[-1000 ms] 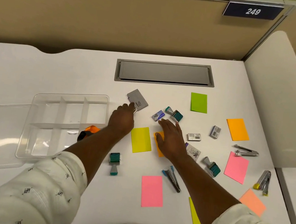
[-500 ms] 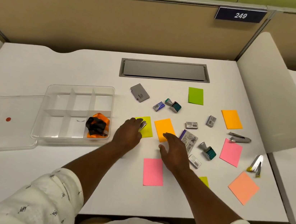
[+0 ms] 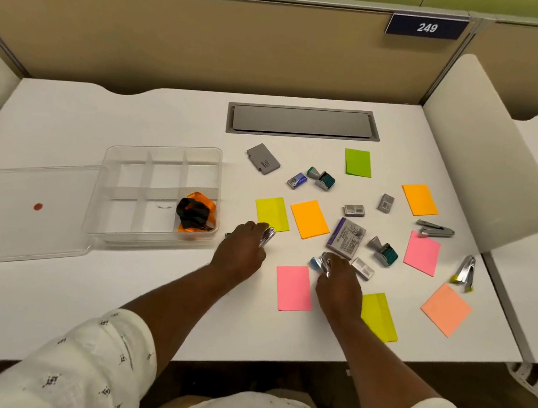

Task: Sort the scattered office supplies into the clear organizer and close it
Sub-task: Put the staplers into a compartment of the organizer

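Head view: our clear plastic divided organizer (image 3: pixel 160 189) sits open at desk left, its lid (image 3: pixel 27 213) flat beside it, ready for drops. Our left hand (image 3: pixel 241 251) grips a small silver metal tool (image 3: pixel 267 237) beside it; our right hand (image 3: pixel 339 281) closes on a blue-handled metal tool (image 3: pixel 320 262) among scattered paper notes.

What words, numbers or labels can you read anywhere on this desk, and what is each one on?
"249": white digits on the dark blue nameplate on the partition.
Purple-and-white staple box: printed text, too small to read.
Flat grey plastic case: small dark marking, unreadable.
Small grey staple boxes: print blurred.
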Available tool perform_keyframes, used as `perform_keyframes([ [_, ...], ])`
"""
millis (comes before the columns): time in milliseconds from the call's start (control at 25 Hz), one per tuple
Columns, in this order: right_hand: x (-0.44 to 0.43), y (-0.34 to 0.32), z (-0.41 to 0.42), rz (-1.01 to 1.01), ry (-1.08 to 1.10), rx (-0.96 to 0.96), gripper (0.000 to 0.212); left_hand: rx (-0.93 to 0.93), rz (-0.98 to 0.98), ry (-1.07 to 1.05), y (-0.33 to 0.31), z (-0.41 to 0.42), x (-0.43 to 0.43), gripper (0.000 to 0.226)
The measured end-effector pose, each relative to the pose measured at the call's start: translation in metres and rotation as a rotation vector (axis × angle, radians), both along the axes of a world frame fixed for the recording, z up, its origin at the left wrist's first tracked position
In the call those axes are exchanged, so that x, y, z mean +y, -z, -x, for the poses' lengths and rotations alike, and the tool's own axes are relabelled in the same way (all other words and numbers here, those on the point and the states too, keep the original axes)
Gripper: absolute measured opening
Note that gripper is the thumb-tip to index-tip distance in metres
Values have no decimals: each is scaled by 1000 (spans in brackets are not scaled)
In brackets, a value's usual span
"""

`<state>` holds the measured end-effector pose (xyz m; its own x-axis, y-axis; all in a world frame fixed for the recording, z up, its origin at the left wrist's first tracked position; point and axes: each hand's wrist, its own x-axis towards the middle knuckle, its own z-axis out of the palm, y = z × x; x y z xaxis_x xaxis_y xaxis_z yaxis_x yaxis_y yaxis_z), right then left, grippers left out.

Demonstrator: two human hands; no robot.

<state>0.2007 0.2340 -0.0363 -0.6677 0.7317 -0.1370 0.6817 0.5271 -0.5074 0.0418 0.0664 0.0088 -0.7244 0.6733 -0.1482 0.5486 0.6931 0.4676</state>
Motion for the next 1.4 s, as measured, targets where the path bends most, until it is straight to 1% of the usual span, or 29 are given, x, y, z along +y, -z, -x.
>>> perform_keyframes([
  [120, -29, -13, 6, -11, 70, 159, 40, 13, -37, 17, -10, -1, -29, 47],
  [200, -52, -23, 15, -19, 60, 224, 41, 22, -78, 19, -15, 1, -50, 44],
  [360, -100, -43, 36, -27, -11, 275, 44, 28, -121, 3, -24, 7, -95, 40],
  [520, -149, -61, 61, -2, -69, 302, 46, 111, -164, -80, -38, 31, -150, 41],
  [640, -174, -70, 80, 10, -144, 346, 47, 127, -138, -151, -45, 53, -179, 44],
  [720, -185, -74, 94, -21, -204, 375, 46, 134, -125, -200, -47, 68, -193, 42],
  [880, -193, -72, 125, -82, -293, 346, 47, 115, -123, -282, -43, 95, -200, 45],
  [960, -191, -67, 142, -82, -335, 333, 46, 102, -119, -306, -38, 107, -196, 49],
  [1120, -177, -54, 178, -48, -398, 333, 42, 64, -63, -332, -23, 134, -182, 48],
  [1240, -167, -49, 201, -30, -400, 339, 41, 55, -2, -342, -13, 150, -174, 44],
  [1400, -157, -39, 226, 26, -431, 309, 46, 72, 58, -303, -3, 163, -161, 33],
])
